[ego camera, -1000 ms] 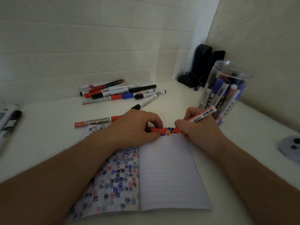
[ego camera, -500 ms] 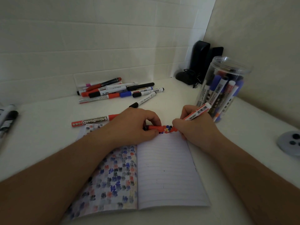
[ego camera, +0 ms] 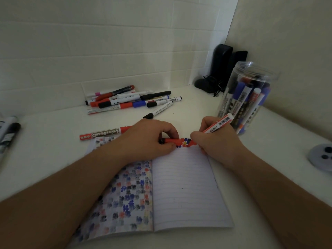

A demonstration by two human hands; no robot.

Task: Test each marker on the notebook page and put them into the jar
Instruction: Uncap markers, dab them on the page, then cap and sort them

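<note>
R hand (ego camera: 218, 142) grips red marker (ego camera: 218, 123), tip at notebook (ego camera: 186, 191) top edge; L hand (ego camera: 149, 139) pinches red cap (ego camera: 170, 140) there. Jar (ego camera: 246, 97) just beyond notebook's far-right corner.

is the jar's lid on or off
Off. The clear jar stands upright with its top rim open and no lid showing on it, and marker ends crowd up toward the opening.
</note>
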